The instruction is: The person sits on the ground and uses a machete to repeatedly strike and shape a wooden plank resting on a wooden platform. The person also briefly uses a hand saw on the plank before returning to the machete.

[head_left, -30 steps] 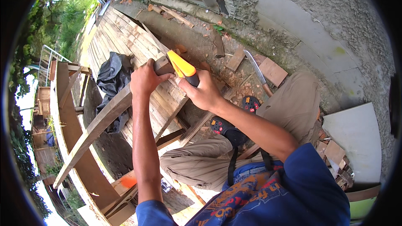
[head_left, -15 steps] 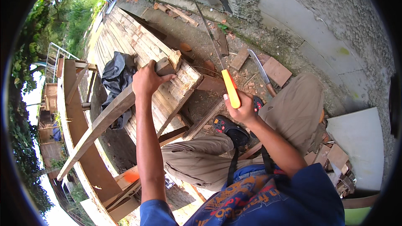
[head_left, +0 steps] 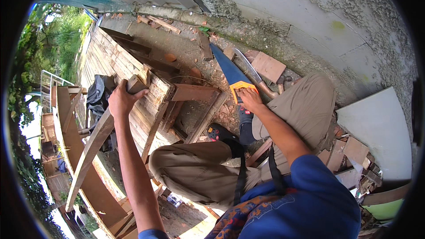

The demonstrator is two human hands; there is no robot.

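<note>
My left hand [head_left: 120, 101] grips the end of a long wooden plank [head_left: 95, 137] that rests on a stack of old boards [head_left: 152, 95] and runs down to the lower left. My right hand [head_left: 250, 98] holds the orange handle of a hand saw [head_left: 230, 74]. The saw's blue blade lies low over the dirt ground, pointing away toward the wall. My knees in tan trousers are bent below both hands.
A rough concrete wall [head_left: 310, 17] curves across the top right. A machete [head_left: 250, 71] and wood offcuts [head_left: 268, 65] lie beside the saw. A black cloth [head_left: 99, 95] lies on the planking at left. A white panel [head_left: 376, 128] leans at right.
My right hand carried the saw from the plank, down and to the right, and lowered it toward the ground. My left hand kept its grip on the plank.
</note>
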